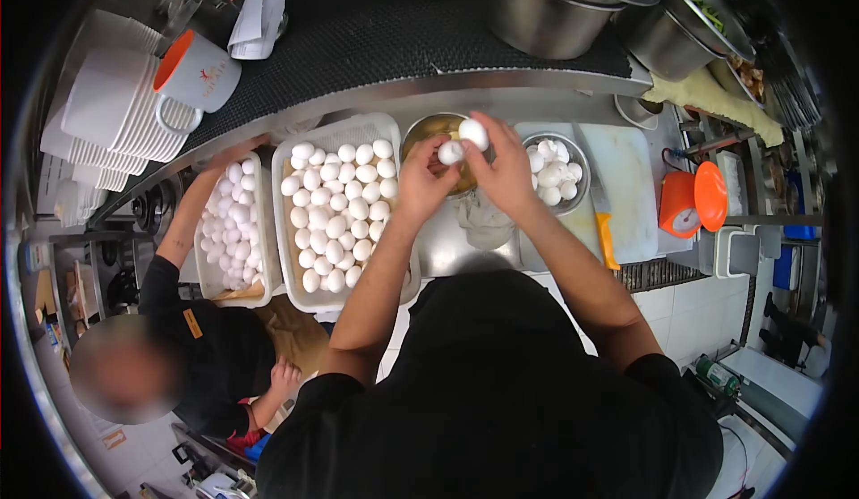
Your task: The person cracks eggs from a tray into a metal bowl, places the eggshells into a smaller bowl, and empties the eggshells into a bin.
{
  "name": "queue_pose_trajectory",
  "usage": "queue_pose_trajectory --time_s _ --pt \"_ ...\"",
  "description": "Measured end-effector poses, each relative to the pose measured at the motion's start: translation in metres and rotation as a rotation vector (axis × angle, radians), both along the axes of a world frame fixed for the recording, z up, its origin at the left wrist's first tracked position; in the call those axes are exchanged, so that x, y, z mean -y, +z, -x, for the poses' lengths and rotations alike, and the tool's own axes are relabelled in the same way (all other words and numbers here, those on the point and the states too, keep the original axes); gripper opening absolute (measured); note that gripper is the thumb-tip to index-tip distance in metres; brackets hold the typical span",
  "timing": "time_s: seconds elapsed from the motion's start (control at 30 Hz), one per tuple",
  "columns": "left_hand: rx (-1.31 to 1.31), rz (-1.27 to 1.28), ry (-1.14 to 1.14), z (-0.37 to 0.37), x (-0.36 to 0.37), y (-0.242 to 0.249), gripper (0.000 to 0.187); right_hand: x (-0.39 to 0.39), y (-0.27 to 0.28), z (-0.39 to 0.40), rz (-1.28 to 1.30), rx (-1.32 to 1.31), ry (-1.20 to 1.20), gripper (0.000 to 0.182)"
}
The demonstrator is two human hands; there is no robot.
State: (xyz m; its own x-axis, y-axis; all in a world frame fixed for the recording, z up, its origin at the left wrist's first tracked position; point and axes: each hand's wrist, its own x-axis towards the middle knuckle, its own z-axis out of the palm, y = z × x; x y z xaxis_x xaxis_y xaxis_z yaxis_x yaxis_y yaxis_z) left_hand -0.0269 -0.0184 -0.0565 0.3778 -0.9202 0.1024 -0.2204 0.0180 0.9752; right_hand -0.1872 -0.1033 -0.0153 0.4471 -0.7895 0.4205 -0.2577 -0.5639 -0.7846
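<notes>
Both my hands are raised over a metal bowl (413, 132) with yellowish contents. My left hand (424, 180) is closed around a white egg (451, 153) with its fingertips. Close beside it, my right hand (503, 166) grips another white egg (473, 133) between thumb and fingers. I cannot tell whether these are whole or shell halves. To the right stands a metal bowl of white eggshells (557, 173). At my left is a white plastic basket (284, 230) full of white eggs (335, 227). A crumpled grey cloth (486, 221) lies below my hands.
A knife with a yellow handle (608, 239) lies on a white cutting board (631, 186), near an orange scale (678, 204). Another person (210, 347) reaches past a second egg basket (257, 295) on the left. Pots (546, 20), a mug (204, 74) and stacked containers (116, 96) occupy the shelf.
</notes>
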Motion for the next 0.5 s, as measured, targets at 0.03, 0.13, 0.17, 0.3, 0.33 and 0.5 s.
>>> queue_pose_trajectory --time_s 0.03,0.13,0.17,0.3,0.33,0.5 --pt "-0.014 0.001 0.005 -0.001 -0.004 -0.002 0.051 0.001 -0.001 0.001 -0.108 0.044 0.003 0.047" --pt "-0.026 0.005 -0.002 -0.001 -0.007 0.006 0.050 0.016 -0.017 0.001 -0.737 0.183 0.071 0.044" --pt "-0.039 0.008 -0.006 0.000 -0.007 0.010 0.049 0.020 -0.023 0.002 -0.982 0.227 0.105 0.044" --pt "0.034 0.014 -0.074 -0.003 -0.008 0.019 0.046 0.015 -0.004 0.002 -0.754 -0.102 0.225 0.046" --pt "0.023 0.003 -0.089 -0.004 -0.010 0.022 0.046 0.017 -0.010 0.001 -0.750 -0.097 0.231 0.046" --pt "-0.227 -0.175 -0.077 -0.014 -0.010 0.018 0.044 0.015 -0.025 0.000 -0.558 -0.098 0.231 0.040"
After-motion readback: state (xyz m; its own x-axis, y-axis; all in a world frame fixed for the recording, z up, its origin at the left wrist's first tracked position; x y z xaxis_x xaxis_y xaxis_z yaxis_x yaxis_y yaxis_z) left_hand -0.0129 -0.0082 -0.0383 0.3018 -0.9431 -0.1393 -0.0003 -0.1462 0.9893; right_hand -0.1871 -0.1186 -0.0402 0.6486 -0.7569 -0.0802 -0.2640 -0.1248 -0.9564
